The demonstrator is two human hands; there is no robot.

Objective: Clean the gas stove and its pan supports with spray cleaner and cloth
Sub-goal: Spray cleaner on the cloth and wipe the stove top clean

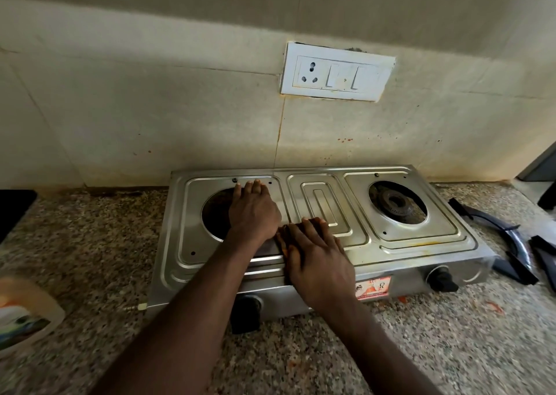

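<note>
left hand (252, 214) and right hand (319, 259) lie flat, fingers straight, on the steel gas stove (406, 241) on a granite counter (90, 244); pan supports (493, 221) lie beside it. the stove looks rigid and slick, likely best gripped by its side edges.

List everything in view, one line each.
gas stove: 1, steel, on the countertop against the wall
burner: 1 visible, dark, right opening
knobs: 2, black, stove front
pan supports: seemingly 2, black, on the countertop right of the stove
bottle: 1, pale, blurred, lower left
socket plate: 1, white, wall above the stove
countertop: 1, speckled granite
left hand: flat over the left burner opening
right hand: flat on the stove's front centre
</note>
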